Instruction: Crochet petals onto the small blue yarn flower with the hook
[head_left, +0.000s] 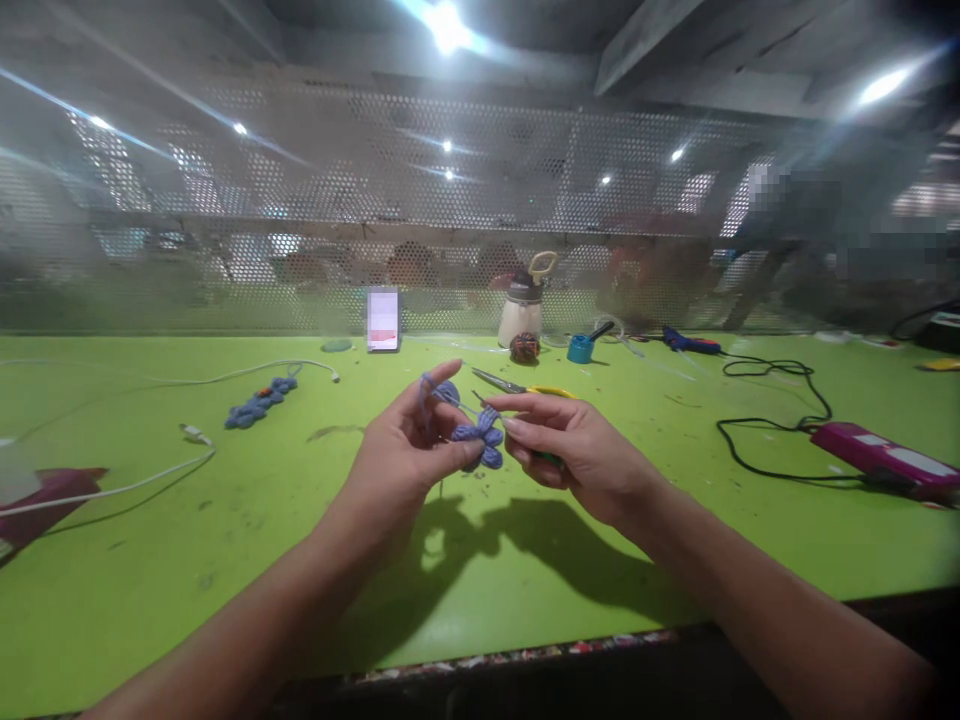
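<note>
Between the thumb and fingers of my left hand [411,437] is a small blue-purple crocheted flower [491,437] with puffy petals. Yarn [425,390] of the same colour loops around my raised left index finger. A ball of this yarn [447,392] shows just behind that hand. My right hand [570,445] pinches a thin crochet hook [480,399], its tip at the flower's upper petal. Part of a green handle shows under the right fingers. Beyond the right hand lie scissors [517,386] with yellow handles, partly covered by the fingers.
On the green table [262,560] lie a crocheted strip [260,402], white cables [187,457], a blue tape roll [580,348], a glue gun [690,342] and a magenta power strip [877,458]. A phone [383,320] and a bottle [519,315] stand before the perforated screen [322,250].
</note>
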